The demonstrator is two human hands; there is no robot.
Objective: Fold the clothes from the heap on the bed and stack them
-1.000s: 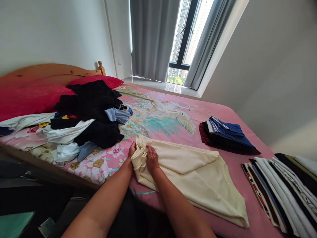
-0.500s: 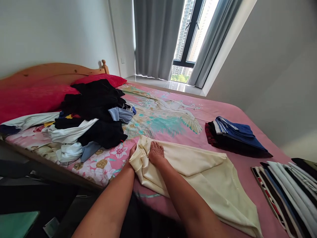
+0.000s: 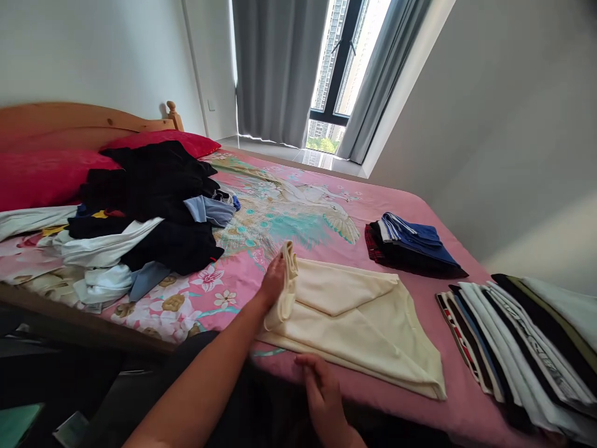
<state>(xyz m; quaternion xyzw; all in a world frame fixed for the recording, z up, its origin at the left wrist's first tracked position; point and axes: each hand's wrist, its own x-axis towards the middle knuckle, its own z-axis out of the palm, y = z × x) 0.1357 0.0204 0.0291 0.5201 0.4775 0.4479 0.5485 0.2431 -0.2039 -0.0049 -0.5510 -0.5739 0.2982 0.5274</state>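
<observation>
A cream garment (image 3: 345,295) of smooth cloth lies spread on the pink bed sheet, its left end gathered and raised in loose folds. My left hand (image 3: 274,280) is closed around that bunched end and holds it up off the bed. Just below the garment's near edge, at the edge of the bed, is my right hand (image 3: 321,389). Its fingers are partly stretched and apart, with nothing in them. A corner of the garment's cloth is folded over across its middle.
A heap of dark, white and blue clothes (image 3: 153,211) lies on the left, beside red pillows (image 3: 51,177). Folded blue and black clothes (image 3: 413,242) sit at the right, with a row of folded clothes (image 3: 513,348) nearer me. A wooden headboard (image 3: 88,118) stands behind.
My left hand has raised the garment's left end off the bed. My right hand has left the cloth and moved back towards me. The view has turned somewhat right.
</observation>
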